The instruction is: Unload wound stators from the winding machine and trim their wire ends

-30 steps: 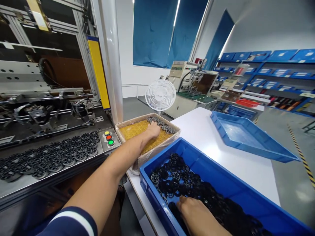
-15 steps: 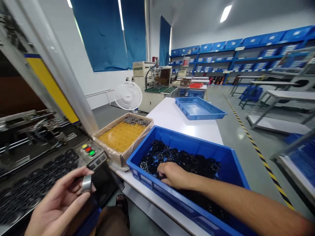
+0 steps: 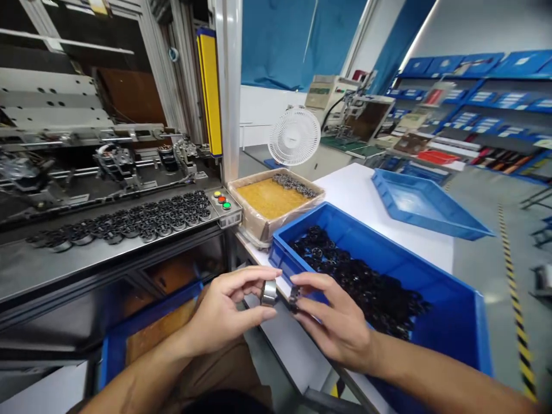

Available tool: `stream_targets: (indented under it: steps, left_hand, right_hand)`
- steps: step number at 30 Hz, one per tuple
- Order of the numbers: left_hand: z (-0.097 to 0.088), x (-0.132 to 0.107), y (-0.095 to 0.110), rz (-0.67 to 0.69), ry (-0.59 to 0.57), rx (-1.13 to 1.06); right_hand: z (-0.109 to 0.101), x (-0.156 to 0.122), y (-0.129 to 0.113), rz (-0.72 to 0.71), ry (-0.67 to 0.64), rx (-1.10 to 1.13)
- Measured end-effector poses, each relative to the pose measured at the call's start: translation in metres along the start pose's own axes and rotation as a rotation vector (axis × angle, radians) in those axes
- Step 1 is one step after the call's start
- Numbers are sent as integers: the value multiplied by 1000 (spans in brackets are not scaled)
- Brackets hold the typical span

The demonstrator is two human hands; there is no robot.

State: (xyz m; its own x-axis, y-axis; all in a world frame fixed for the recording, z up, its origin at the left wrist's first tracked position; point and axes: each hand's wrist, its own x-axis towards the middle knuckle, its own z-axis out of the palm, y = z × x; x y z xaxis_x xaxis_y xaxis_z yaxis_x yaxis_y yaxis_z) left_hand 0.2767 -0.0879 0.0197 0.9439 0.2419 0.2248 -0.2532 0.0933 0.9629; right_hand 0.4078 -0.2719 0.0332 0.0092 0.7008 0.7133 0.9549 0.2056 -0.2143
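Observation:
Between the thumb and fingers of my left hand [image 3: 233, 305] is a shiny metal ring [image 3: 268, 293], held on edge. Facing it, a small gap away, my right hand [image 3: 336, 319] pinches a black plastic part [image 3: 294, 298], partly hidden by the fingers. Just behind my right hand stands a blue bin [image 3: 448, 282] with a heap of black plastic parts [image 3: 366, 287] in it. On the machine's metal ledge at the left lie many black parts with metal rims [image 3: 159, 221], set close together in rows.
A plastic-lined box [image 3: 263, 221] of yellow material, with ringed parts at its back, sits beside a control box with coloured buttons [image 3: 221, 199]. A light blue tray [image 3: 426, 207] lies on the white table [image 3: 345, 181]. Behind stand a white fan [image 3: 294, 137] and a metal post [image 3: 233, 86].
My right hand has come out of the blue bin with a black plastic part. Both hands are now close together in front of me. The view has turned left toward the machine.

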Motion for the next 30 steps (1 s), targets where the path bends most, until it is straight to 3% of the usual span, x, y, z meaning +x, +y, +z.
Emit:
stream_targets:
  steps: [7, 11, 19, 30]
  left_hand:
    - [24, 4, -22, -93, -104, -314]
    - [31, 7, -25, -88, -117, -414]
    - [30, 8, -30, -33, -48, -349]
    - [29, 8, -34, -31, -41, -379]
  right_hand:
    - [2, -7, 4, 5, 121, 111]
    - [1, -6, 3, -3, 114, 74]
    - [1, -7, 7, -34, 60, 35]
    - [3, -5, 11, -51, 25, 27]
